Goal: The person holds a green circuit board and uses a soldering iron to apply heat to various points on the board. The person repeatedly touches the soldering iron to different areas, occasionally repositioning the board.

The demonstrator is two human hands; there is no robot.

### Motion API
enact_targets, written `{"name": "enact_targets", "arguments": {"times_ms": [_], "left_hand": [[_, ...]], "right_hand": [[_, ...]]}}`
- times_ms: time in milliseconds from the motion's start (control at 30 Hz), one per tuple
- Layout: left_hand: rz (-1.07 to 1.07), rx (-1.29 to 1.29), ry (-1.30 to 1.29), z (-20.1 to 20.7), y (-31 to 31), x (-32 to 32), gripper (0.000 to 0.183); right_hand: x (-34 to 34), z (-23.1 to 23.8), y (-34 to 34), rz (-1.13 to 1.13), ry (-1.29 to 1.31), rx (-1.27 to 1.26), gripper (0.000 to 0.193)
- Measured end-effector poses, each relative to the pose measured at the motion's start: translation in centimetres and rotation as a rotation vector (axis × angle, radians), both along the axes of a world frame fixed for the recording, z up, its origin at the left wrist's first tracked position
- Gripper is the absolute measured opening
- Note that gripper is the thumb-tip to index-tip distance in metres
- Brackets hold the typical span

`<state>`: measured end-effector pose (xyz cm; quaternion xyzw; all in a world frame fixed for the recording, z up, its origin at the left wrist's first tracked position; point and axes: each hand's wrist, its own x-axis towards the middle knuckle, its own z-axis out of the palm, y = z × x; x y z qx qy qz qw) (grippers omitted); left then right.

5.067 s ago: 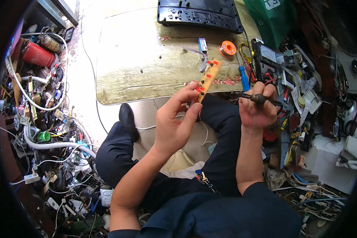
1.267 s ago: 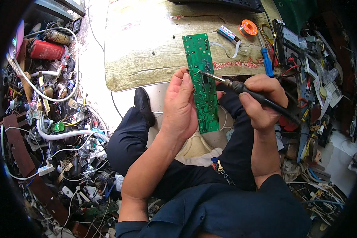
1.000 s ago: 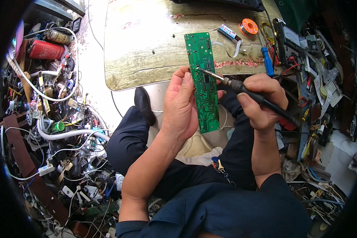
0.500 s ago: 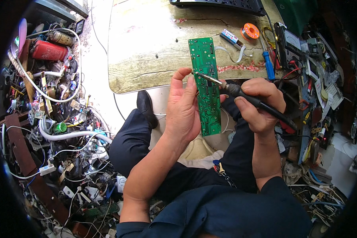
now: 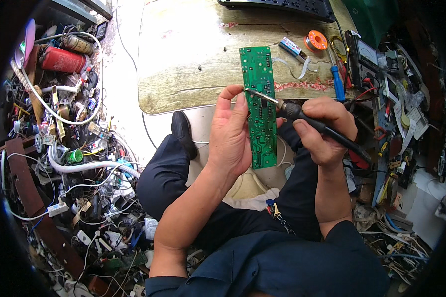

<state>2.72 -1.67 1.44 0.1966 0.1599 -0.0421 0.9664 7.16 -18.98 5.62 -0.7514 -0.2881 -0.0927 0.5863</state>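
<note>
A long green circuit board (image 5: 262, 133) is held upright above my lap, its far end over the table's near edge. My left hand (image 5: 230, 126) grips its left edge, with the thumb and index finger near the upper left side; some fingers are hidden behind the board. In my right hand (image 5: 328, 129) is a soldering iron (image 5: 302, 117) with a black handle. Its metal tip points left across the board and meets the board's left edge close to my left fingertips. Whatever small part lies at the tip is too small to make out.
On the wooden table (image 5: 183, 84) lie an orange solder spool (image 5: 315, 40), a small box (image 5: 292, 48), a blue screwdriver (image 5: 338, 84) and a black panel (image 5: 282, 7). An analog meter (image 5: 365, 51) stands at the right. Heaped parts and cables (image 5: 96, 188) cover the left side.
The table and its things have shifted slightly right and up in the picture. Both hands keep their grips, and the iron's tip stays at the board's left edge.
</note>
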Motion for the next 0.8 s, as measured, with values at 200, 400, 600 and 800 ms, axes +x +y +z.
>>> {"name": "enact_targets", "arguments": {"times_ms": [200,400,600,800], "left_hand": [[0.019,-0.006,-0.026,-0.35,0.19,0.04,0.026],[0.019,0.029,-0.009,-0.01,0.20,0.02,0.029],[0.026,0.016,-0.016,-0.16,0.27,-0.01,0.027],[0.047,-0.007,-0.009,-0.48,0.29,-0.02,0.021]], "right_hand": [[0.02,0.03,0.06,0.004,-0.011,-0.015,0.026],[0.00,-0.09,0.12,0.007,-0.022,-0.016,0.027],[0.39,-0.27,0.34,-0.006,-0.086,-0.005,0.028],[0.42,-0.16,0.56,-0.015,-0.101,-0.027,0.028]]}}
